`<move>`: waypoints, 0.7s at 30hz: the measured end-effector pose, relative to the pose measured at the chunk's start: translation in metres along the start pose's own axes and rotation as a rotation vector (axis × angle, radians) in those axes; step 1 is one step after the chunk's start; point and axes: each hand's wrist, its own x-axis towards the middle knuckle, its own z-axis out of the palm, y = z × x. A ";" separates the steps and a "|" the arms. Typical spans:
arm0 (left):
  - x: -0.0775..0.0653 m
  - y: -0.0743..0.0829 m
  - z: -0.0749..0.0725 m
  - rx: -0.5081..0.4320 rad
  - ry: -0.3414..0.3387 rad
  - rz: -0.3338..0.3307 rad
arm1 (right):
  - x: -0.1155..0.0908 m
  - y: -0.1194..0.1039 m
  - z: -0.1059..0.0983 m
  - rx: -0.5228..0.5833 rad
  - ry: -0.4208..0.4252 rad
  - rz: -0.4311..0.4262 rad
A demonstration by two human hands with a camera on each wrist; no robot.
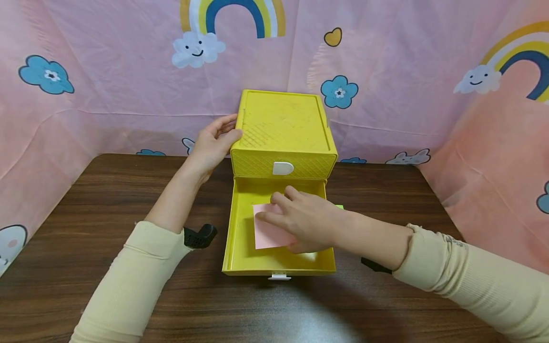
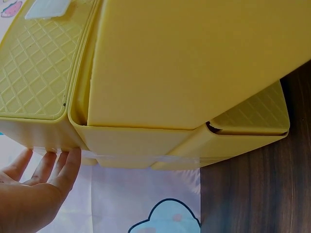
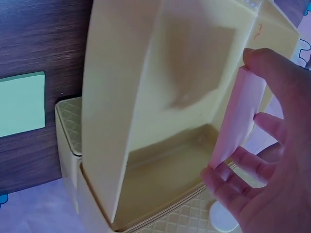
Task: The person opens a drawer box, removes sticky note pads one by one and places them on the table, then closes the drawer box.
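Observation:
A yellow drawer box (image 1: 285, 121) stands on the table with its lower drawer (image 1: 238, 250) pulled out. Over that drawer, my right hand (image 1: 310, 221) grips a pink sticky note pad (image 1: 262, 238). In the right wrist view the pad (image 3: 238, 116) appears nearly edge-on, thumb at one end and fingertips at the other. My left hand (image 1: 212, 145) rests against the box's left side, thumb near the top front corner. Its extended fingers (image 2: 68, 170) touch the side wall in the left wrist view.
A green sticky note pad (image 3: 22, 104) lies on the dark wooden table (image 1: 171, 295) right of the drawer, mostly hidden by my right hand in the head view. White tabs mark the upper drawer (image 1: 283, 167) and the lower drawer's front. Pink patterned cloth (image 1: 128, 57) surrounds the table.

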 end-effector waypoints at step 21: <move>-0.001 0.001 0.000 0.002 -0.007 0.001 | -0.024 0.016 0.003 0.085 0.107 -0.029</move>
